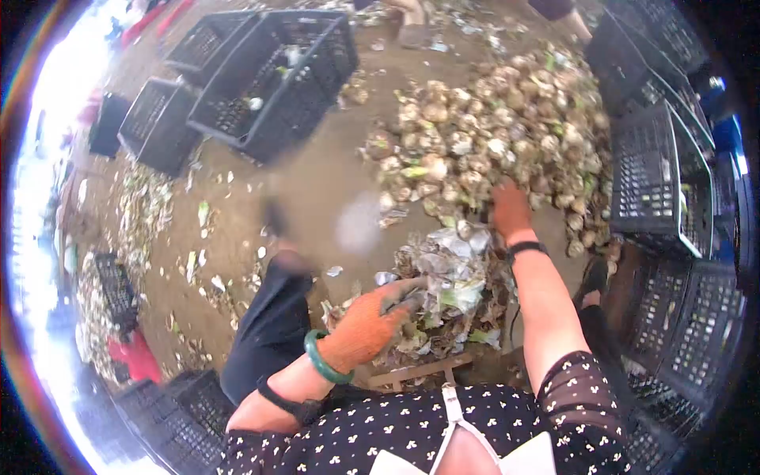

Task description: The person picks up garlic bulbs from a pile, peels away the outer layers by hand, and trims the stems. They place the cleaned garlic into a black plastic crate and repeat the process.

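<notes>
My right hand [512, 212], in an orange glove, reaches down to the near edge of a broad heap of pale bulbs [491, 134] (garlic, by the look of them) on the brown floor [317, 178]. Its fingertips are hidden among the bulbs, so I cannot tell whether they grip one. A dark band [528, 248] circles that wrist.

My left hand [366, 326], gloved alike, lies at the left side of a mound of papery skins and leaf scraps [453, 273] in front of me. Its grey-coated fingers [402, 294] point toward the mound, slightly bent; I cannot tell whether they pinch anything. A green bangle [321, 358] sits at that wrist.

The mound lies between my arms, just nearer to me than the heap. Black plastic crates stand on both sides: a large one [305, 99] at upper left, another [643, 162] just right of the bulbs.
</notes>
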Motion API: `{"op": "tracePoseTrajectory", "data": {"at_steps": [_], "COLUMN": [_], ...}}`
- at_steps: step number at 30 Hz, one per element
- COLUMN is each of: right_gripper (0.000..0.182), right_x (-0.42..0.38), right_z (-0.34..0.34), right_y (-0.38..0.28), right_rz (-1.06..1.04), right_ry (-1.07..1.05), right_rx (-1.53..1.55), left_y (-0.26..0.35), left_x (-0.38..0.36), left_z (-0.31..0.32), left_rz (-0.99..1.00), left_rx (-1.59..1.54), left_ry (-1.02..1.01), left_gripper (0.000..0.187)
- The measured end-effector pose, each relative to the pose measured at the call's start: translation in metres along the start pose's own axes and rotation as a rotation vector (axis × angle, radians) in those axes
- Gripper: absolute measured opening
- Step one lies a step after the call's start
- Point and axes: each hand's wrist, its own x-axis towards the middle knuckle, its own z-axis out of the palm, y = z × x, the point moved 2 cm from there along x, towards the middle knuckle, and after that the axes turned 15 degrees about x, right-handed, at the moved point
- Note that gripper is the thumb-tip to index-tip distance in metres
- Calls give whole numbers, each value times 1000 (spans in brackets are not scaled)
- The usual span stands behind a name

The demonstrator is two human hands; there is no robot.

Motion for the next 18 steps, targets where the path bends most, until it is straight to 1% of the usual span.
{"op": "tracePoseTrajectory", "data": {"at_steps": [1, 2, 3, 5, 6, 8, 9, 11, 12, 13, 15, 16, 17, 18], "right_gripper": [26, 24, 24, 44, 44, 56, 56, 64, 60, 60, 58, 55, 55, 56], "right_x": [-11, -22, -28, -34, -46, -86, -95, -106, -110, -122, -159, -172, -183, -193], "right_z": [-1, -4, 3, 24, 6, -49, -66, -93, -99, -116, -182, -201, -211, -217], "right_y": [-1, 4, 17, 51, 39, -5, -18, -40, -46, -58, -102, -116, -119, -121], "right_rz": [-22, -39, -61, -32, -46, 548, 536, 134, 42, 37, -437, -487, -492, -493], "right_ry": [84, 166, 170, 202, 203, 33, 41, 3, 89, 95, 238, 218, 217, 232], "right_rx": [107, 213, 207, 878, 872, 1913, 1907, 1566, 1442, 1438, 550, 531, 523, 434], "left_y": [4, 9, 6, -4, -4, 2, 8, 20, 32, 43, 63, 70, 72, 78], "left_x": [1, 1, 0, 3, 3, 6, 7, 8, 6, 3, 0, 0, 4, 6], "left_z": [0, -1, 2, 10, 13, 14, 13, 10, 7, 6, 9, 16, 24, 28], "left_rz": [81, 75, 78, 210, 214, 235, 247, 195, 210, 217, 345, 456, 460, 504], "left_rx": [98, 47, 40, 227, 222, 262, 259, 126, 49, 49, -77, -49, -56, -73], "left_ry": [1, -6, 15, 132, 145, 131, 137, 96, 78, 80, 45, 143, 148, 75], "left_gripper": [37, 36, 36, 34, 34, 33, 33, 34, 36, 36, 36, 33, 33, 32]}}
